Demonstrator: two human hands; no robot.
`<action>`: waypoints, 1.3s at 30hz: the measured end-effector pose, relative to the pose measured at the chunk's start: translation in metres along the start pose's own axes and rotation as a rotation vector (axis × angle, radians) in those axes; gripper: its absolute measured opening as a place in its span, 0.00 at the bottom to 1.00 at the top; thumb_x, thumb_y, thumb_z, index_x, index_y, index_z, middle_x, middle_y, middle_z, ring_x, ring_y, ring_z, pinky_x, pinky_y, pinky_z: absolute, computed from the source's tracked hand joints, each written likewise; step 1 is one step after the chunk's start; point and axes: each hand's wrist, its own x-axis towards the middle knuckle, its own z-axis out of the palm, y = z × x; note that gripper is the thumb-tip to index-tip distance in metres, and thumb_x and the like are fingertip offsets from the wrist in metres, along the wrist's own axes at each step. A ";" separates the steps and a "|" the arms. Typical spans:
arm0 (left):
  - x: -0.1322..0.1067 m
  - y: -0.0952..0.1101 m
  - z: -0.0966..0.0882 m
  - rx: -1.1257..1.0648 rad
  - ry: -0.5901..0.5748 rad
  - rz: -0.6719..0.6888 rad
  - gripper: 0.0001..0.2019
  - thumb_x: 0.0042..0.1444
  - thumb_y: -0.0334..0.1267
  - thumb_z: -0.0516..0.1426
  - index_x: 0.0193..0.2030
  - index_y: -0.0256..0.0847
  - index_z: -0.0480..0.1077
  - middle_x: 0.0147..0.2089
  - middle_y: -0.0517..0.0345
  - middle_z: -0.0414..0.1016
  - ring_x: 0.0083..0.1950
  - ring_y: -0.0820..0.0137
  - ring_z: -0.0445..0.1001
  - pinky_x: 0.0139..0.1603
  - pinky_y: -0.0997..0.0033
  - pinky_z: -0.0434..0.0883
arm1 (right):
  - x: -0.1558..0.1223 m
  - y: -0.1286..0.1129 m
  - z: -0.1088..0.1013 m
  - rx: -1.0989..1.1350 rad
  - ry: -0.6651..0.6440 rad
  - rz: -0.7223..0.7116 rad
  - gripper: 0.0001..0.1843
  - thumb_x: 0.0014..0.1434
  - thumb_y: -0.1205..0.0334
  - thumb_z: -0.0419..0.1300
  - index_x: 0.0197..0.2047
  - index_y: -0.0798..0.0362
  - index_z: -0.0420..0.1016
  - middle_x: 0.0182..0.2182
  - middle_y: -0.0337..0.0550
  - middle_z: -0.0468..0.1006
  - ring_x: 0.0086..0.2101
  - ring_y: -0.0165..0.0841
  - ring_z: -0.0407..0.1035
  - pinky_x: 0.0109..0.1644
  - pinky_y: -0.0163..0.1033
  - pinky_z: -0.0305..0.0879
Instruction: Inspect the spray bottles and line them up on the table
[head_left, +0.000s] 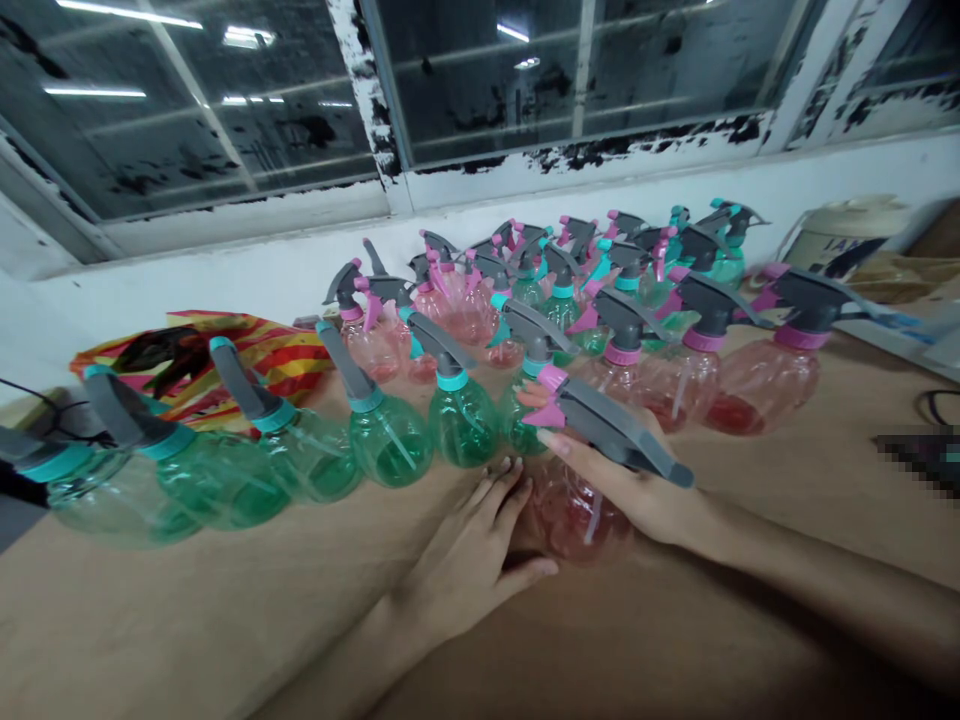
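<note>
My right hand (637, 480) is wrapped round a pink spray bottle (574, 515) that stands on the brown table (225, 620), fingers over its neck under the grey trigger head (615, 430). My left hand (469, 555) lies against the bottle's left side, fingers stretched out and touching its round body. Directly behind the bottle stands a row of green spray bottles (390, 435).
Several green bottles line the left, several pink ones (765, 380) the right, more crowd back to the white wall. A red and yellow striped bag (285, 355) lies at left. A cream lidded pot (847, 235) and dark cables (937, 405) sit at right.
</note>
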 end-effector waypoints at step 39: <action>-0.001 0.001 0.001 -0.007 0.016 -0.002 0.33 0.63 0.60 0.52 0.67 0.40 0.57 0.69 0.43 0.58 0.70 0.52 0.55 0.66 0.47 0.57 | 0.003 0.001 -0.001 0.100 -0.093 0.017 0.19 0.53 0.51 0.66 0.48 0.46 0.75 0.37 0.39 0.81 0.35 0.37 0.75 0.42 0.44 0.73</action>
